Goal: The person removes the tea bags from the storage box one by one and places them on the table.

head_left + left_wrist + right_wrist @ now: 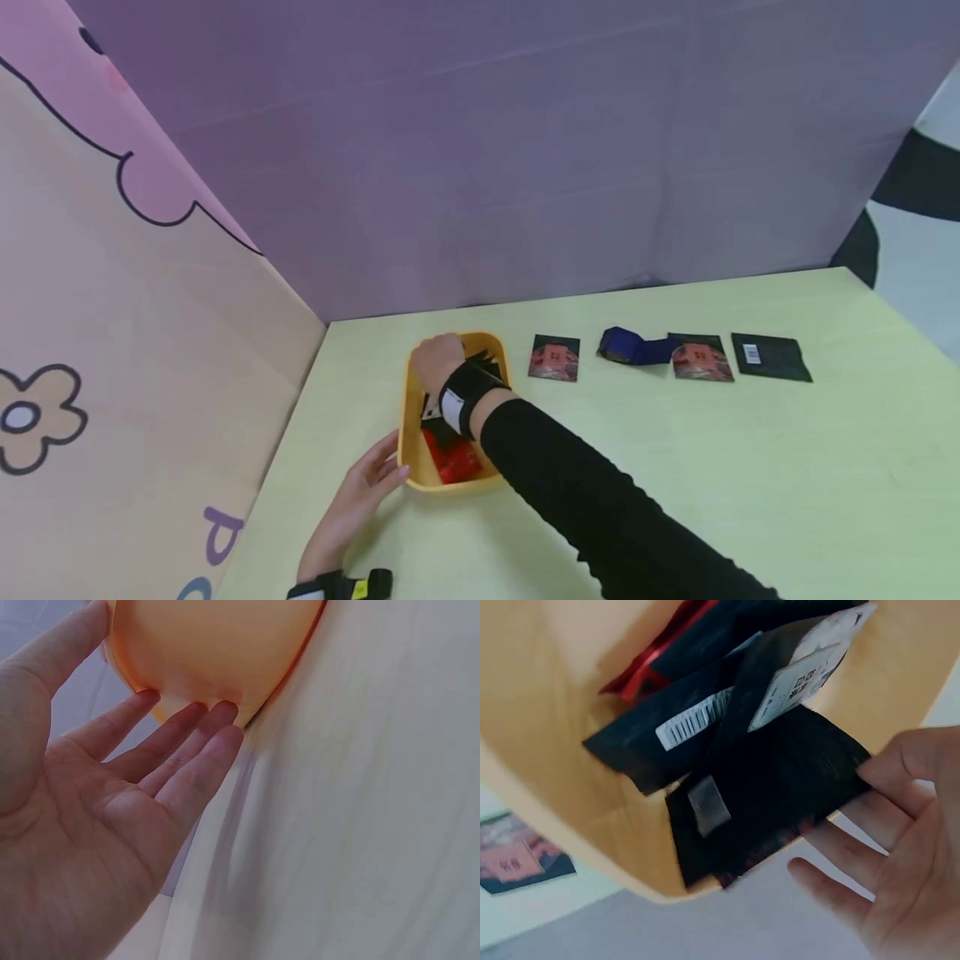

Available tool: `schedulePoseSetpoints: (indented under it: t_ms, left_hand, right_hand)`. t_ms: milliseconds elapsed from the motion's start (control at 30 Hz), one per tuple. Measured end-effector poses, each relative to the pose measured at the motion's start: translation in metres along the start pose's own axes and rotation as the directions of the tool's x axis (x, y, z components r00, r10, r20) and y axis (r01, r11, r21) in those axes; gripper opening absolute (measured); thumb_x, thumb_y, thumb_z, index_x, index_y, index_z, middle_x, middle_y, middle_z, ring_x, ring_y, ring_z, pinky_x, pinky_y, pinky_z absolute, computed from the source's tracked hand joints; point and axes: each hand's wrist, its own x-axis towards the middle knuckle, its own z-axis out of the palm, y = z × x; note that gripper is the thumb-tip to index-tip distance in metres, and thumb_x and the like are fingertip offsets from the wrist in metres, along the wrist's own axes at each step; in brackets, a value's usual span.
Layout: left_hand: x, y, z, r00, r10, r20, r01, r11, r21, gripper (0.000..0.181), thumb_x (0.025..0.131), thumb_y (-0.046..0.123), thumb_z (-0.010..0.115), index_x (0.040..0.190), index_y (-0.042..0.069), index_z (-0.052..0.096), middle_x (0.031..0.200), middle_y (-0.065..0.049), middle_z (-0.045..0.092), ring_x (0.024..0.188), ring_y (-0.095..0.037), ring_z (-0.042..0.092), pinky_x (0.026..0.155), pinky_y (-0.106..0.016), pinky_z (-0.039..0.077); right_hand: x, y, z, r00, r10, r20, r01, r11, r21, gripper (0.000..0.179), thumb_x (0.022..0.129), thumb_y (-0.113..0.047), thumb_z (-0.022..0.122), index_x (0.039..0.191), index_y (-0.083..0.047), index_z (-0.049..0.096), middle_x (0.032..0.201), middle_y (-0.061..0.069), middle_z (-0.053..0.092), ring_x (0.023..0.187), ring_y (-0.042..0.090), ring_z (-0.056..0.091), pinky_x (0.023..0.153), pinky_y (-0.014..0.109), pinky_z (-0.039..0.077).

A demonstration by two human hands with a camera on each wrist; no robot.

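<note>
A yellow plastic bin (pixel 420 465) stands on the table with several black packets and a red packet (pixel 453 462) inside. My right hand (pixel 437 362) reaches into its far end. In the right wrist view, that hand's thumb and fingers pinch the edge of a black packet (pixel 780 769) beside the bin wall. Other black packets (pixel 660 735) with white labels lean next to it. My left hand (pixel 371 475) is at the bin's near left corner. Its fairly straight fingers (pixel 202 754) touch the outside of the wall, as the left wrist view shows.
On the table (pixel 637 483), right of the bin, lie a black packet with a red picture (pixel 553 360), a crumpled dark blue wrapper (pixel 633 347), a second picture packet (pixel 701 360) and a black packet with a barcode (pixel 772 357). A grey-purple wall (pixel 525 167) rises behind.
</note>
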Motion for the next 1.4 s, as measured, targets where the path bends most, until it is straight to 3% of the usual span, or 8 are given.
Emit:
schedulePoseSetpoints:
  t_ms: [367,600,800,1067,1233,1400]
  left_hand:
    - [-0.001,0.000,0.001,1.000,0.004,-0.003,-0.004,1.000,-0.001,0.058,0.096,0.012,0.065,0.149,0.006,0.042,0.151,-0.017,0.043,0.131,-0.035,0.049,0.107,-0.047,0.042]
    - [0.001,-0.002,0.002,0.999,-0.028,-0.019,0.028,0.999,0.037,0.059,0.096,0.018,0.067,0.149,0.009,0.043,0.151,-0.016,0.044,0.130,-0.036,0.049,0.105,-0.049,0.044]
    - [0.000,-0.003,0.002,1.000,-0.006,-0.013,0.006,1.000,0.025,0.059,0.096,0.017,0.067,0.149,0.009,0.043,0.150,-0.014,0.045,0.129,-0.034,0.051,0.105,-0.046,0.045]
    - [-0.001,0.001,0.004,1.000,-0.002,-0.003,0.002,1.000,0.006,0.058,0.096,0.015,0.066,0.149,0.008,0.043,0.151,-0.015,0.044,0.130,-0.034,0.050,0.105,-0.046,0.044]
    - [0.001,0.001,0.005,1.000,0.008,0.001,-0.008,1.000,0.002,0.057,0.097,0.014,0.065,0.149,0.008,0.043,0.151,-0.017,0.043,0.130,-0.035,0.050,0.106,-0.047,0.044]
    - [0.001,-0.002,0.005,1.000,-0.006,-0.017,0.007,1.000,0.015,0.058,0.096,0.015,0.066,0.149,0.008,0.043,0.151,-0.016,0.043,0.129,-0.035,0.052,0.104,-0.047,0.045]
  right_hand:
    - [-0.005,0.010,-0.007,0.999,0.001,-0.045,0.004,0.995,0.099,0.016,0.100,-0.019,0.059,0.105,-0.015,0.074,0.093,0.001,0.071,0.083,0.015,0.066,0.067,0.031,0.057]
    - [-0.006,0.021,-0.002,0.991,-0.022,-0.129,0.033,0.996,0.088,0.013,0.099,-0.014,0.062,0.108,-0.014,0.072,0.100,0.002,0.071,0.090,0.017,0.067,0.074,0.033,0.058]
    - [-0.018,0.035,-0.009,0.978,-0.085,-0.192,0.101,0.992,0.078,0.013,0.098,-0.011,0.062,0.108,-0.012,0.071,0.100,0.003,0.071,0.092,0.019,0.067,0.076,0.033,0.058]
    - [-0.029,0.067,-0.005,0.959,-0.110,-0.260,0.158,0.972,0.174,0.011,0.094,-0.012,0.066,0.101,-0.015,0.074,0.093,0.001,0.071,0.083,0.017,0.066,0.069,0.032,0.056]
    - [-0.039,0.091,-0.005,0.929,-0.120,-0.350,0.205,0.954,0.218,0.015,0.091,-0.018,0.072,0.106,-0.018,0.076,0.096,-0.002,0.073,0.085,0.016,0.067,0.072,0.033,0.058]
    - [-0.054,0.113,-0.008,0.879,-0.191,-0.437,0.290,0.942,0.171,0.020,0.091,-0.012,0.072,0.110,-0.017,0.075,0.097,0.000,0.074,0.083,0.017,0.068,0.067,0.032,0.058]
